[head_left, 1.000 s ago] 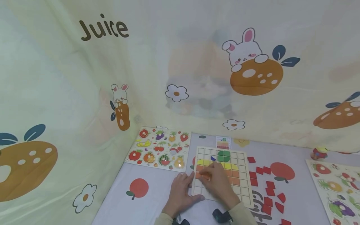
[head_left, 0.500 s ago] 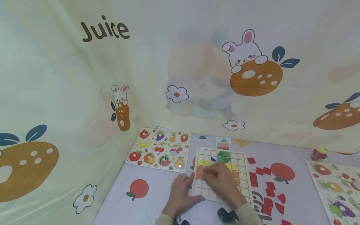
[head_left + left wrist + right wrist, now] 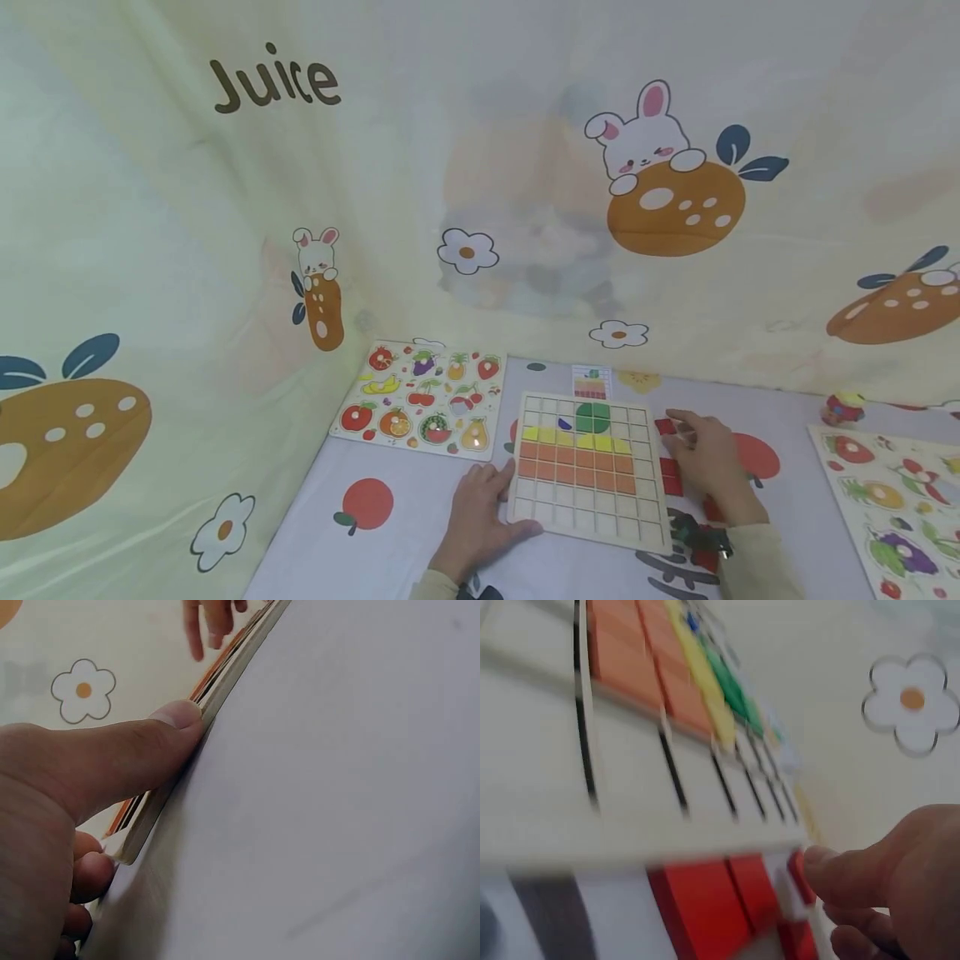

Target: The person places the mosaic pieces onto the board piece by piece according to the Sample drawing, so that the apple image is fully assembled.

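Observation:
A wooden grid board (image 3: 582, 518) lies on the table, with two full rows of orange tiles (image 3: 576, 467), a row of yellow pieces (image 3: 551, 436), a round green shape (image 3: 593, 417) and a small blue piece (image 3: 565, 423). My left hand (image 3: 478, 518) grips the board's near left corner, thumb along the front edge and fingers at the left side. To the right of the board my right hand (image 3: 707, 460) is over the loose red tiles (image 3: 670, 477). Its thumb tip is right at one red tile (image 3: 801, 876) in the right wrist view, fingers loosely bent below.
A small picture card (image 3: 591, 382) lies behind the board. Fruit puzzle boards stand on both sides, the left one (image 3: 420, 398) near the corner and the right one (image 3: 888, 492) at the edge. A small red and yellow figure (image 3: 843, 409) sits at the back right.
My right hand has left the orange rows, where one more orange tile now shows at the left, and moved right to the red tiles. My left hand has stayed at the board's corner.

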The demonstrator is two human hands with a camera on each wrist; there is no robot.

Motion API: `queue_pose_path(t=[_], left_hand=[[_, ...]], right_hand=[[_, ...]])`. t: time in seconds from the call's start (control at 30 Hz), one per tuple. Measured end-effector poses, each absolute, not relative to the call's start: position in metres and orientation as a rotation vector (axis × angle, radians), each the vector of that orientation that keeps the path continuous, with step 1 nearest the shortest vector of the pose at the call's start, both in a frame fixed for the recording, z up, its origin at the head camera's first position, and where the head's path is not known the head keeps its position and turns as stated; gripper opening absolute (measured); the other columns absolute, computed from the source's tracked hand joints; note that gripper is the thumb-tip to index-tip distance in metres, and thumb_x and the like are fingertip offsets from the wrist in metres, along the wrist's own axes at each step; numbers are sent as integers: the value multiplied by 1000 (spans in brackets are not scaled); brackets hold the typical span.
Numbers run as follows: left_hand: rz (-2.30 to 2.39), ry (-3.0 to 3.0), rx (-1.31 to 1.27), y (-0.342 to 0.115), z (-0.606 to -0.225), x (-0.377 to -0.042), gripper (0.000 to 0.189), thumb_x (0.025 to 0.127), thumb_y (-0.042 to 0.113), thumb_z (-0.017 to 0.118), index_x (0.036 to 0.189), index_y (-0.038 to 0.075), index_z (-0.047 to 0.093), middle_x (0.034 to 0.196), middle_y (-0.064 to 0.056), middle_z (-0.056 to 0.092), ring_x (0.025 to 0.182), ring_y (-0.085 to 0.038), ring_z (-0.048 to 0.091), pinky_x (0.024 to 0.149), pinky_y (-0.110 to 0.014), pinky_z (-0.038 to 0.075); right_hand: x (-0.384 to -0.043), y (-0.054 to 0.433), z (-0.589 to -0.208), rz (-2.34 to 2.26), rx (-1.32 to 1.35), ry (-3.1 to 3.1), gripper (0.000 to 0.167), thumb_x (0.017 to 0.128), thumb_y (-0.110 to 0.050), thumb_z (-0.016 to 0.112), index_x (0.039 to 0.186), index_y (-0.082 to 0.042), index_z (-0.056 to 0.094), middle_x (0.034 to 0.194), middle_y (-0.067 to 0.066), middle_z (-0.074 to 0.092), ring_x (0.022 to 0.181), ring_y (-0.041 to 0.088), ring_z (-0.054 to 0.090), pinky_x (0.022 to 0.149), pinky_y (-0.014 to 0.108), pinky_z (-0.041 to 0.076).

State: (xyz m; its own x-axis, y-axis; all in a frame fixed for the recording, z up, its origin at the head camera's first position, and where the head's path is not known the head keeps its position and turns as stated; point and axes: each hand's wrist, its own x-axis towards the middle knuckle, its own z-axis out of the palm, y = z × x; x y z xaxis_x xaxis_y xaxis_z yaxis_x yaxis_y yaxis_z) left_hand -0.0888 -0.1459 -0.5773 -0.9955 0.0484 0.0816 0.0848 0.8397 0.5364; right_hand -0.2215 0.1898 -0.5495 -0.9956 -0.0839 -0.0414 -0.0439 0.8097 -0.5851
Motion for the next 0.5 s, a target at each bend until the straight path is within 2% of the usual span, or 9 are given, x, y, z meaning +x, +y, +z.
queue_pose_path(t=[0.1,0.23,0.5], left_hand=[[-873,-2950,-106,-147,-577,-89,99,73,70,86,153,19,58,88,17,46,89,-2,37,79,-23,36],[-909,-2952,-99,-146,-577,-89,99,74,71,85,154,19,58,88,17,46,88,-2,36,78,-23,35],[-903,-2963,-88,-145,-580,-90,100,74,73,83,154,20,58,88,17,45,89,-2,37,77,-23,35]], right_hand=[[-229,197,-551,-870,-102,2907,51,99,-12,69,148,-1,56,134,34,58,117,49,57,96,64,51],[-234,200,-551,-820,-92,2880,47,97,-14,73,141,0,60,132,34,58,113,46,56,95,62,52],[-237,202,-551,-882,25,2817,46,95,-21,78,129,4,59,120,29,60,104,41,55,83,52,54]])
